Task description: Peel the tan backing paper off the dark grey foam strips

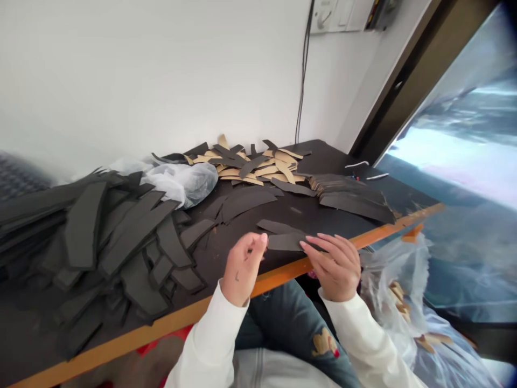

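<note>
Left hand [245, 268]: pinches left end of a flat, black, card-like strip [284, 242].
Right hand [336, 265]: pinches its right end.
Far: loose beige and black strips [285, 171], piled.

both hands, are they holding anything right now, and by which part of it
Yes, a dark strip, held by its two ends: the left hand has its left end, and the right hand has its right end.

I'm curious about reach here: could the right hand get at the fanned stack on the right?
Likely yes: the stack lies just beyond the right hand, with only table visible between. But its fingers are on a strip, which it would probably have to release first.
</note>
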Tool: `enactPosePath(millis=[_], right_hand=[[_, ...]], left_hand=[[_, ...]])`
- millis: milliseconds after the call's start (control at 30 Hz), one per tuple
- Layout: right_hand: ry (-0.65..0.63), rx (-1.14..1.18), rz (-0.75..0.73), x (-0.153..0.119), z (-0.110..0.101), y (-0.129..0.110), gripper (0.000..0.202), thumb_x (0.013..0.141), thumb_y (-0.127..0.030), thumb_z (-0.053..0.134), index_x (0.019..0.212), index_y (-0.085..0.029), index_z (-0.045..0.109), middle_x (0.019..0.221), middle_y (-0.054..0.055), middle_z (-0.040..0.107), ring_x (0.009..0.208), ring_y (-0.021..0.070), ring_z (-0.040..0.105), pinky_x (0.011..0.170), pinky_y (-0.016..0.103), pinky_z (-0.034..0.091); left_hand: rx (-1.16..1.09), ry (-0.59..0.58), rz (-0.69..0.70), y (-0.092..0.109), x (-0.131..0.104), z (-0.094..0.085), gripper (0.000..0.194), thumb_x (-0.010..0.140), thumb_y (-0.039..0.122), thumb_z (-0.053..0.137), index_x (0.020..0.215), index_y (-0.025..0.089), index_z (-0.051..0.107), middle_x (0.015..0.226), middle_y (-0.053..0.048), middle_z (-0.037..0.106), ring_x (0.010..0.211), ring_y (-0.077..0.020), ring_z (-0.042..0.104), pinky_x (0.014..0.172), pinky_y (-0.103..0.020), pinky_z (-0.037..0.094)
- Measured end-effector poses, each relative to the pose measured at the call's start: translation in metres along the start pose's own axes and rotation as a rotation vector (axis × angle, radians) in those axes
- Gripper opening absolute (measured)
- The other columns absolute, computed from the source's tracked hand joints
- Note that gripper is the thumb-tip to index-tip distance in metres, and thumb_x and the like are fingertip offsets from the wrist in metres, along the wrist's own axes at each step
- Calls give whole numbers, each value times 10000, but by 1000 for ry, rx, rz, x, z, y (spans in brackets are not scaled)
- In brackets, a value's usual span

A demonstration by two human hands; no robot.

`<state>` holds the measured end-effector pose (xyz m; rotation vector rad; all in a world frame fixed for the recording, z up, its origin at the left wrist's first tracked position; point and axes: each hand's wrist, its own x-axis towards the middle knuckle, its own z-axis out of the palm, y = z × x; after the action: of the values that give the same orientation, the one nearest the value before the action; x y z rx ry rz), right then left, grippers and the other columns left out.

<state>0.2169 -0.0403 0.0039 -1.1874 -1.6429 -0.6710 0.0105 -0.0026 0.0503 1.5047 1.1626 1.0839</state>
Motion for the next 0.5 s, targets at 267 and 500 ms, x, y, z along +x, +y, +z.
enactPosePath(millis=[267, 500], right_hand=[[-133, 14, 62, 2, -6, -23, 265, 799, -155, 728, 1042, -258, 711, 989, 64, 718, 941, 243, 647, 882, 435, 507], [-249, 388, 111, 8, -5, -65, 152, 858, -167, 677, 1000, -217, 664, 938, 56, 732, 957, 206, 695, 848, 337, 581]], left_hand=[[-316, 5, -240, -12, -31, 6, 382, 750, 531, 740, 794, 158, 668, 702, -27, 702, 662, -119, 662, 562, -178, 523], [-468, -29, -395, -15, -41, 9, 436, 622, 512, 847, 779, 155, 652, 602, 13, 661, 535, -95, 633, 536, -179, 525]])
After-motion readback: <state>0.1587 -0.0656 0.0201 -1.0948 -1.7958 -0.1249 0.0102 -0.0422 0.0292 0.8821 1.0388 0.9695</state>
